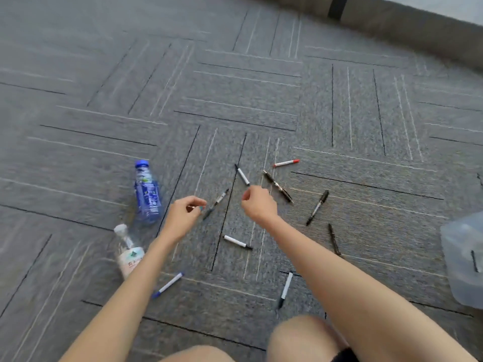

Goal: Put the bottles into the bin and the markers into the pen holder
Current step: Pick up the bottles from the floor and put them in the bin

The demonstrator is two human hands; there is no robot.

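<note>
Markers all over the carpet floor (261, 87), and I count ten lying loose: a red-capped one (286, 163) farthest out, a white one with black ends (242, 175) just beyond the right hand (257, 202), a dark glossy pen (278, 186) to the right of it, a black marker (317, 207) further right, a thin dark one (334, 240) nearer the body, a clear-barrelled pen (217, 203) right at the left hand's (183, 214) fingertips, a white one (237, 242) lying between the forearms, a blue-capped one (168, 284) under the left forearm, a grey one (285, 290) near the knees. One more dark stick shows inside the clear plastic container (462, 257) at the right edge. Bottles, two of them, both lying on the floor to the left: blue-labelled bottle (147, 192) with a blue cap, and a clear bottle (128, 250) with a white cap closer in, partly behind the left arm. Both hands hover low, fingers curled with thumb and forefinger pinched close; left seems to nip something small, can't tell what, right looks empty
</note>
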